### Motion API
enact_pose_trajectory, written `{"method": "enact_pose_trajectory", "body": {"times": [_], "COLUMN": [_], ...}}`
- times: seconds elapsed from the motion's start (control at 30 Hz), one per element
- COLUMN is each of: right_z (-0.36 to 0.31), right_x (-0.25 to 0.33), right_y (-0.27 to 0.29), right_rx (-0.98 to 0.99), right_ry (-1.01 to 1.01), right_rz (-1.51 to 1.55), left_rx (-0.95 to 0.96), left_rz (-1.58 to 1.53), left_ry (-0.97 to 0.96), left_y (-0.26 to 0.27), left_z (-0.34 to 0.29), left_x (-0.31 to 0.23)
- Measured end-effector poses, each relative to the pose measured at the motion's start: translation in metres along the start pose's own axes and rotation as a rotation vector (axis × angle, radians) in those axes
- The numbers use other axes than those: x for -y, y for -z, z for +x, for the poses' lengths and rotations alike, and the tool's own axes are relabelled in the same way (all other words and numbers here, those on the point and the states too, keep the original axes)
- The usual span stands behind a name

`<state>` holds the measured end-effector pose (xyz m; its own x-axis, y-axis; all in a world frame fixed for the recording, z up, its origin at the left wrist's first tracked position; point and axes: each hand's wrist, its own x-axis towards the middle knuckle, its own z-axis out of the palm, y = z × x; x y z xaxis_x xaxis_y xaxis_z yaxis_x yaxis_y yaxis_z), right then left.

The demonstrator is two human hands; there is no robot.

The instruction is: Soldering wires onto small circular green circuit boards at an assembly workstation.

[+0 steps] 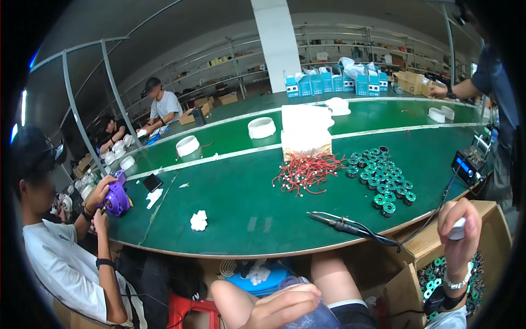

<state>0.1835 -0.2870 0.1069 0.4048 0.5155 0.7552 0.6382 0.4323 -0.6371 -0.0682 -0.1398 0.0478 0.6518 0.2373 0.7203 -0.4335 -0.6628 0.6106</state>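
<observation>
My right hand [464, 236] is raised at the right above an open cardboard box [402, 290], fingers closed round a small white rounded piece [457, 228]. Most of that piece is hidden by the fingers. Over my lap, my left hand [285, 304] is closed on a bluish see-through plastic bag [315, 319], whose contents I cannot make out. Many round green-and-black parts [433, 282] fill the box below my right wrist. A soldering iron [350, 226] lies on the green table [246, 214], its tip pointing left.
On the table are red wires [309, 172], small green-topped round parts [383, 183], crumpled tissue [199, 220] and a soldering station [468, 165]. White rings [261, 128] stand on the green strip beyond. At left, a person handles a purple device [116, 198]; another person's arm [460, 90] reaches in at right.
</observation>
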Motion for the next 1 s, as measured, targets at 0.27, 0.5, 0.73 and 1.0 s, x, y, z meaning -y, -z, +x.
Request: {"method": "enact_pose_trajectory", "body": {"times": [0.27, 0.5, 0.73, 1.0], "right_z": [-0.003, -0.007, -0.006, -0.006], "right_x": [-0.013, -0.012, -0.012, -0.009], "right_y": [0.025, 0.048, 0.041, 0.039], "right_rx": [-0.173, -0.223, -0.236, -0.265], "right_ry": [0.121, 0.208, 0.222, 0.189], "right_rz": [0.137, 0.245, 0.262, 0.256], "left_rx": [0.142, 0.015, -0.085, -0.091], "left_rz": [0.099, 0.248, 0.261, 0.473], "left_ry": [-0.168, -0.389, -0.353, -0.438], "left_y": [0.003, -0.003, -0.001, 0.013], "left_z": [0.04, 0.081, 0.086, 0.088], "left_x": [-0.008, -0.02, -0.033, -0.04]}}
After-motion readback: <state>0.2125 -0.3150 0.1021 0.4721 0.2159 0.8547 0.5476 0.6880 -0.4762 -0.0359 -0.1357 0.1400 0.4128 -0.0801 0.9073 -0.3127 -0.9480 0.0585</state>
